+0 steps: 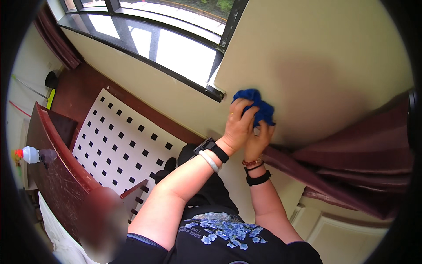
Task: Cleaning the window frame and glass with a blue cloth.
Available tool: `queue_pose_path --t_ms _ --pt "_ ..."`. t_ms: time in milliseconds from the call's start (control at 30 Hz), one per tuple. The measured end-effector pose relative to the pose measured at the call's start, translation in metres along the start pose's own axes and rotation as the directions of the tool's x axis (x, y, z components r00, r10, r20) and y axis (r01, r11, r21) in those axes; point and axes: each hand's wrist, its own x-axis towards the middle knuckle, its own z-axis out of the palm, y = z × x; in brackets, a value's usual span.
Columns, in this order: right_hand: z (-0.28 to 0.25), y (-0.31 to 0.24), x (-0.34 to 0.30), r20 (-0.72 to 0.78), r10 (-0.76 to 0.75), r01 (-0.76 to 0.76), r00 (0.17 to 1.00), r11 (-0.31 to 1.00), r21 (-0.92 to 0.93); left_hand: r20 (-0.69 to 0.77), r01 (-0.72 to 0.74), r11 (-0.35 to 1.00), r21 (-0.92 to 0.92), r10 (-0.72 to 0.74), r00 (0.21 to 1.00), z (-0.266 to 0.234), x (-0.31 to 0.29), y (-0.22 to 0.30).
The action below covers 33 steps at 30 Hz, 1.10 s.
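A crumpled blue cloth (253,97) is bunched up close to the cream wall, just right of the window sill's near corner. My left hand (238,123) has its fingers curled over the cloth's left and lower side. Close beside it, my right hand (258,141) pinches the lower right part of the cloth with its fingertips. Both arms reach forward together, and the wrists nearly touch. Part of the right hand is hidden behind the left one. Where exactly the cloth meets the wall cannot be made out.
A window with a dark glossy sill (140,37) runs along the upper left. Maroon curtains (351,154) hang at the right. To the left stands a dark wooden desk (61,176) with a white, red-capped bottle (30,154). A white mat with black squares (118,145) covers part of the floor.
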Motion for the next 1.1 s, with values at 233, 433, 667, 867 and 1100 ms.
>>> queue_pose_path --t_ms 233,433,667,867,1100 --pt "0.068 0.042 -0.054 0.349 0.064 -0.018 0.935 0.991 -0.131 0.046 0.235 0.951 0.199 -0.249 0.968 -0.006 -0.06 -0.073" --pt "0.082 0.035 -0.064 0.606 0.227 -0.08 0.763 0.962 -0.26 0.062 0.748 0.567 0.346 -0.809 0.584 -0.045 -0.106 -0.122" --pt "0.041 -0.009 -0.025 0.438 0.054 -0.026 0.897 0.997 -0.069 -0.085 0.735 0.678 0.017 -0.731 0.677 -0.053 -0.079 -0.075" --pt "-0.004 -0.06 0.03 0.115 -0.21 0.206 0.971 0.977 0.045 -0.016 0.556 0.73 -0.398 -0.611 0.791 -0.038 -0.031 0.005" --pt "0.061 -0.008 -0.008 0.265 -0.393 0.395 0.881 0.918 0.049 0.028 0.781 0.463 -0.419 -0.854 0.52 -0.004 -0.066 -0.08"
